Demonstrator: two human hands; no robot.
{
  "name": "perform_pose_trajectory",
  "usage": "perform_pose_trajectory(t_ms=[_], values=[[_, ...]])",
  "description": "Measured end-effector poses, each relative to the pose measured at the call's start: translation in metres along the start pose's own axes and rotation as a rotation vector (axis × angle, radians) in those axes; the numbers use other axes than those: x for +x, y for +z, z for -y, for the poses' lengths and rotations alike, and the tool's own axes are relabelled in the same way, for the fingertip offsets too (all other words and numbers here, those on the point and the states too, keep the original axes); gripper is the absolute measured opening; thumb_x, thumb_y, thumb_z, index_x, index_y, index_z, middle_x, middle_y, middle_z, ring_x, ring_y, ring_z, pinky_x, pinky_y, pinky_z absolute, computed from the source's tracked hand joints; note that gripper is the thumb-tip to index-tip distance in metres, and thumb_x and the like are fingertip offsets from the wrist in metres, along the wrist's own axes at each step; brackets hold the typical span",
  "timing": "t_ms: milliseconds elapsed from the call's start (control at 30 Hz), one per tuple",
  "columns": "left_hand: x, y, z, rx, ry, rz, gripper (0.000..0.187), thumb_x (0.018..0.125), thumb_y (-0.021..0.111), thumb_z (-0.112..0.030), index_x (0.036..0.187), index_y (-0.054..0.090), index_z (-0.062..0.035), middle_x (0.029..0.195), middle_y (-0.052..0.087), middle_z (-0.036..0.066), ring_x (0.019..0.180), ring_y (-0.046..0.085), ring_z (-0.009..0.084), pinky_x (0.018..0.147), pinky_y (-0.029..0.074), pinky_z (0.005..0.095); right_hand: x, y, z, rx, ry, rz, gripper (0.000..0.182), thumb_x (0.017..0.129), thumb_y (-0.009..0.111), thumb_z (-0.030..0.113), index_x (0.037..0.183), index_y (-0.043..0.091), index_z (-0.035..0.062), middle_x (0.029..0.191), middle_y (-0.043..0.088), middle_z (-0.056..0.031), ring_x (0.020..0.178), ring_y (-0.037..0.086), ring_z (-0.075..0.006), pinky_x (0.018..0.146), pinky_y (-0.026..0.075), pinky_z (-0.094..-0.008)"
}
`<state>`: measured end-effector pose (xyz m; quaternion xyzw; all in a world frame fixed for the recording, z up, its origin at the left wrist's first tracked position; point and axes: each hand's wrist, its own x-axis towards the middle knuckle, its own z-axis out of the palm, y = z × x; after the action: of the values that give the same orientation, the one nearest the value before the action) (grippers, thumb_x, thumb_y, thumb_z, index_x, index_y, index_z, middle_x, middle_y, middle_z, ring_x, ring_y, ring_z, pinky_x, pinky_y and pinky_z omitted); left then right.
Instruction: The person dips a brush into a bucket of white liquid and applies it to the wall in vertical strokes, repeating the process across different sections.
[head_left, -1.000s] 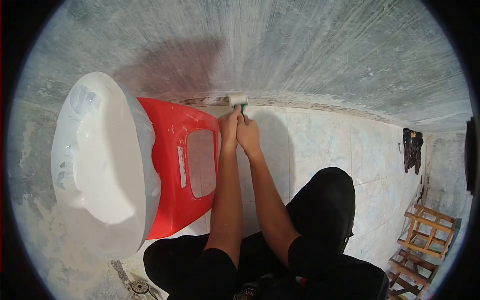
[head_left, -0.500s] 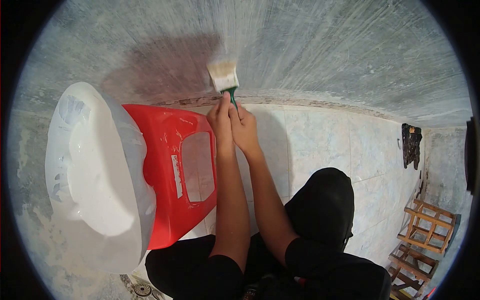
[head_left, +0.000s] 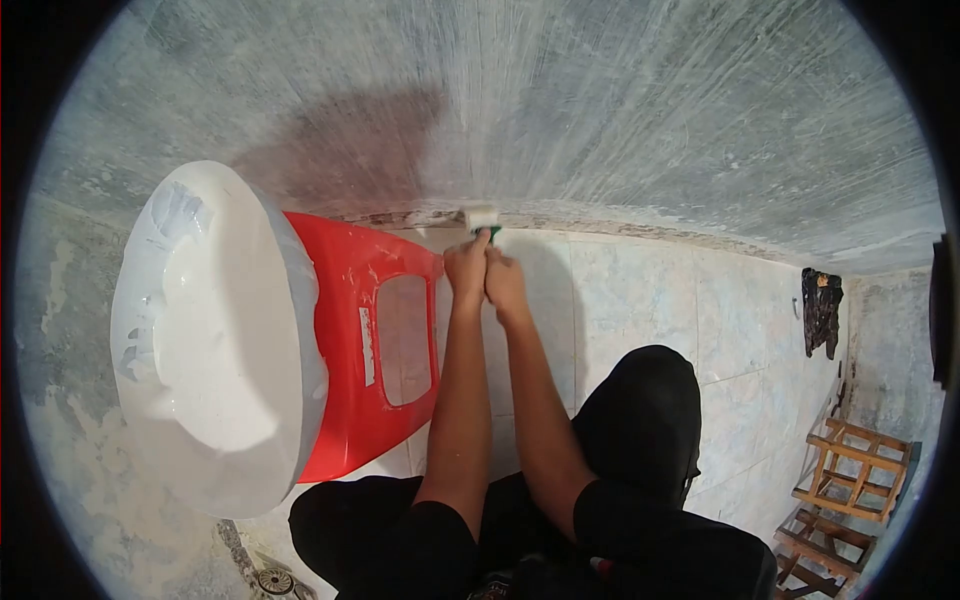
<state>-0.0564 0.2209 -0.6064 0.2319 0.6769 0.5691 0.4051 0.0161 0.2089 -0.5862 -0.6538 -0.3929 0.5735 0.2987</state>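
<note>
Both your arms reach straight out ahead of you, side by side, forearms nearly parallel and wrists close together. Your left hand (head_left: 466,268) and your right hand (head_left: 505,283) are both clamped on the green handle of a paintbrush (head_left: 482,219), knuckles touching, the left slightly farther forward. The brush sticks out just beyond your fingers, its pale, paint-loaded bristles pressed into the seam where the wall (head_left: 620,110) meets the floor (head_left: 640,300). Only a short bit of handle shows between your hands and the bristle head.

The wall is rough grey cement streaked with thin whitish brush marks, with a darker damp-looking patch to the left of the brush. The floor is pale marbled tile with straight grout lines.

Just left of your arms stands a glossy red plastic stool (head_left: 380,340), spattered with white, with a rectangular cut-out in its side. On it sits a round white bucket (head_left: 215,340) filled with thick white paint. At the far right lies a wooden frame (head_left: 845,475), well apart from your hands.
</note>
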Motion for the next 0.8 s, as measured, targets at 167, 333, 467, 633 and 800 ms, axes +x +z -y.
perform_pose_trajectory(t_ms=[167,333,467,633,800], values=[[-0.053,0.019,-0.136,-0.221,0.061,0.096,0.040,0.093,0.074,-0.024,0.072,0.071,0.0100,0.062,0.069,0.011,0.058,0.064,0.0138,0.054,0.048,0.0311,-0.073,-0.045,0.106,0.218,-0.175,0.023,0.049,0.106,0.051,0.030,0.075,0.065,-0.0059,0.066,0.062,-0.0057,0.058,0.053,-0.0124,0.051,0.039,-0.0346],[-0.094,0.029,-0.213,-0.341,0.273,0.247,0.041,0.094,0.074,-0.026,0.073,0.070,0.0091,0.064,0.067,0.007,0.059,0.058,0.0093,0.053,0.044,0.0285,-0.114,-0.062,0.152,0.291,-0.724,-0.136,0.040,0.109,0.049,0.023,0.084,0.066,-0.0042,0.073,0.063,-0.0032,0.070,0.055,-0.0104,0.069,0.048,-0.0296],[-0.080,0.042,-0.182,-0.272,0.364,0.337,0.039,0.095,0.074,-0.028,0.079,0.071,0.0076,0.064,0.063,0.002,0.059,0.051,0.0060,0.053,0.041,0.0269,-0.071,-0.061,0.113,0.386,-0.779,-0.176,0.041,0.110,0.048,0.024,0.090,0.066,-0.0065,0.081,0.067,-0.0042,0.078,0.058,-0.0095,0.077,0.049,-0.0291],[-0.049,0.052,-0.039,0.070,0.168,0.143,0.043,0.094,0.071,-0.038,0.082,0.076,0.0030,0.070,0.073,0.013,0.066,0.069,0.0175,0.065,0.052,0.0335,0.005,-0.058,-0.014,0.228,-0.319,-0.128,0.049,0.107,0.051,0.033,0.090,0.069,-0.0091,0.082,0.071,-0.0133,0.077,0.064,-0.0184,0.073,0.050,-0.0345],[-0.035,0.046,0.037,0.166,-0.161,0.169,0.044,0.093,0.071,-0.039,0.076,0.075,0.0014,0.068,0.071,0.012,0.060,0.065,0.0205,0.062,0.050,0.0361,0.016,-0.062,-0.057,-0.182,-0.102,-0.158,0.056,0.102,0.052,0.041,0.087,0.070,-0.0094,0.081,0.070,-0.0258,0.079,0.068,-0.0362,0.075,0.050,-0.0434]])
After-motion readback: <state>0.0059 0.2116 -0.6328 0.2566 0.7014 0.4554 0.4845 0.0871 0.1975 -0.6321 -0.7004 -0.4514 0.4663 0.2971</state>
